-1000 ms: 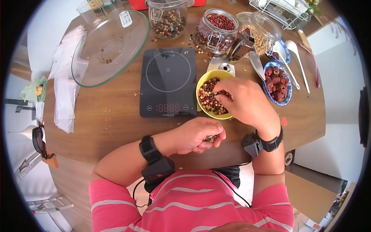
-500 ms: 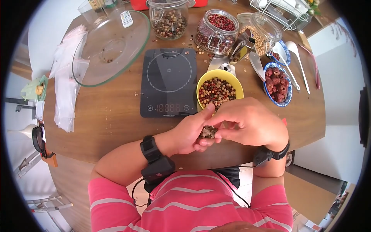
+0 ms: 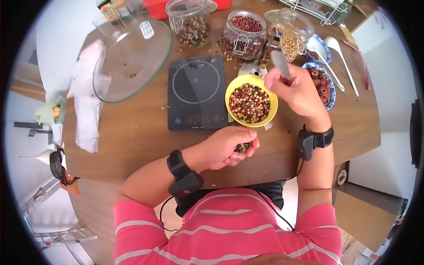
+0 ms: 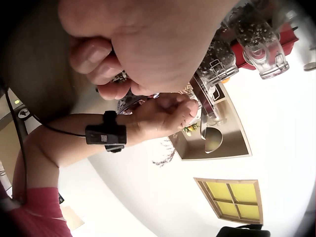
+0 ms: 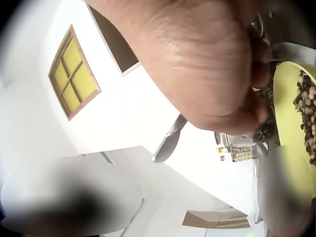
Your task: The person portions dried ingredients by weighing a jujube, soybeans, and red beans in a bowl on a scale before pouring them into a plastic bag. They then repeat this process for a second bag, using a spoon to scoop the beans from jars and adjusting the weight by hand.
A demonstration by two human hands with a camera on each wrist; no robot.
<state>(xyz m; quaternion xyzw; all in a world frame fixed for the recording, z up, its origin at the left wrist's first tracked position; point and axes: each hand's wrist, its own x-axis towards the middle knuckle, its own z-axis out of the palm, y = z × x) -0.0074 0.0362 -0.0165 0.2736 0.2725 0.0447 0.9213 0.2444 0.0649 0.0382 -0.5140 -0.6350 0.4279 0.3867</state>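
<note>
My left hand point(image 3: 227, 148) curls round a small clump of dark, dried bits point(image 3: 241, 147), below the yellow bowl point(image 3: 229, 110). Mixed red, tan and dark peppercorns point(image 3: 250, 104) fill part of that bowl. Beside its right rim, my right hand point(image 3: 300, 90) grips a metal spoon point(image 3: 280, 63) with the broad end raised. In the left wrist view the rounded spoon end point(image 4: 213, 140) sticks out past the fingers. The right wrist view shows the spoon point(image 5: 169, 143) from its side; the palm hides the gripped part.
A black digital scale point(image 3: 196, 95) lies left of the bowl. Behind stand glass jars of peppercorns point(image 3: 190, 33), red berries point(image 3: 244, 35) and pale seeds point(image 3: 289, 37). Dried red fruit fills a blue-patterned dish point(image 3: 330, 102). A glass lid point(image 3: 132, 66) and plastic bags point(image 3: 86, 115) lie left.
My right hand has left the left hand's clump, moved up and right, and taken up the metal spoon that lay beside the fruit dish. The left hand's fingers have curled over the bits.
</note>
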